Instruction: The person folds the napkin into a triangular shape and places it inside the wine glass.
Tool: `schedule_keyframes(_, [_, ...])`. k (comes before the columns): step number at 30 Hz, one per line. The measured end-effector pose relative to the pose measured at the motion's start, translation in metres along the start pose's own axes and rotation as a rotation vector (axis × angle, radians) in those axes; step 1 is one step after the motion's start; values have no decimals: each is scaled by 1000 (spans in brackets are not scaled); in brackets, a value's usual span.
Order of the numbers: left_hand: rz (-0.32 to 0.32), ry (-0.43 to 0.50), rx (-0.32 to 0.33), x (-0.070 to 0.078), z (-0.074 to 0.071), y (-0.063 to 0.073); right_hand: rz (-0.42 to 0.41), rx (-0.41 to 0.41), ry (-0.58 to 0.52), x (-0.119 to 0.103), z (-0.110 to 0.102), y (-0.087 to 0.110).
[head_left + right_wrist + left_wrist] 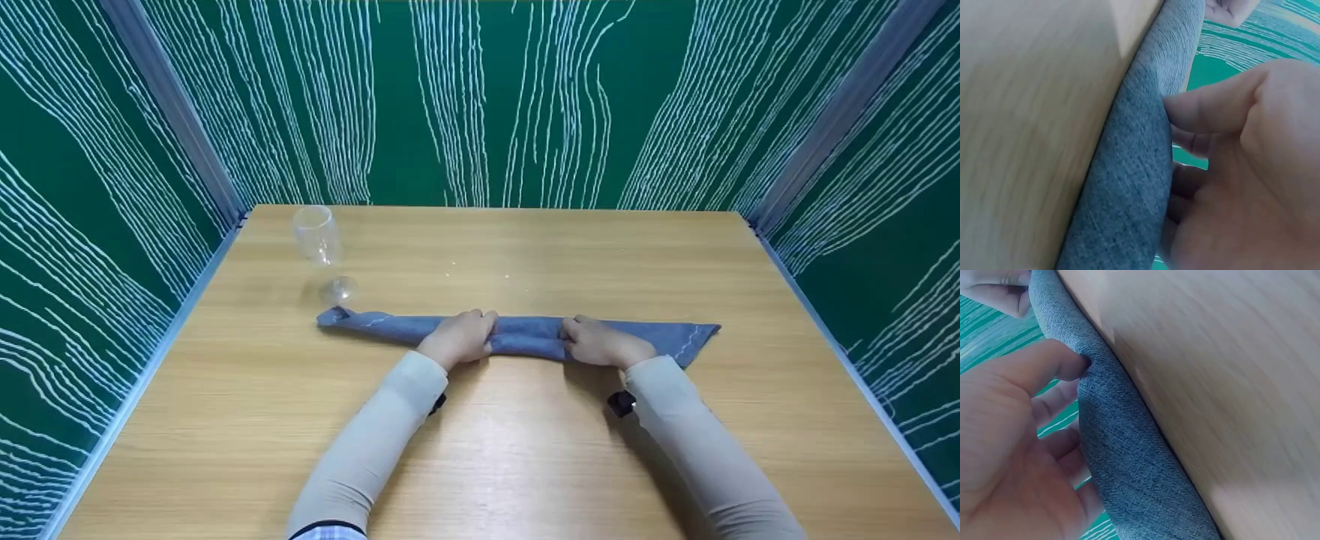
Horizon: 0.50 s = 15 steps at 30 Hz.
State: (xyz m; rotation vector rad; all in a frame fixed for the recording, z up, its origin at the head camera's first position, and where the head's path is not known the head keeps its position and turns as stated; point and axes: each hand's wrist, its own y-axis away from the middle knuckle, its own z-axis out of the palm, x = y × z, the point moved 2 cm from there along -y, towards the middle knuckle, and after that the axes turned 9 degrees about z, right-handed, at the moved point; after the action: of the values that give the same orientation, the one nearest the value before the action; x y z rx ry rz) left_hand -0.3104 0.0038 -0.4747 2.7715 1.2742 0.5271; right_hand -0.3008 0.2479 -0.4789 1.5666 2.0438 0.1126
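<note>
A blue-grey cloth, folded into a long narrow strip, lies across the middle of the table. My left hand pinches it left of centre, thumb on the near side in the left wrist view, where the cloth runs past the fingers. Right of centre my right hand grips the same strip; in the right wrist view its thumb and curled fingers hold the edge of the cloth. The strip's left end is bunched, while the right end spreads into a slanted point with a pale stitched line.
A clear stemmed glass stands at the back left, its foot close behind the cloth's left end. The wooden table is bordered by green walls with white wavy lines. A few tiny white specks lie behind the cloth.
</note>
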Motion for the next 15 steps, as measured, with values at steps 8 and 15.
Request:
schedule_keyframes(8, [4, 7, -12, 2, 0, 1, -157, 82, -54, 4, 2, 0])
schedule_keyframes(15, [3, 28, -26, 4, 0, 4, -148, 68, -47, 3, 1, 2])
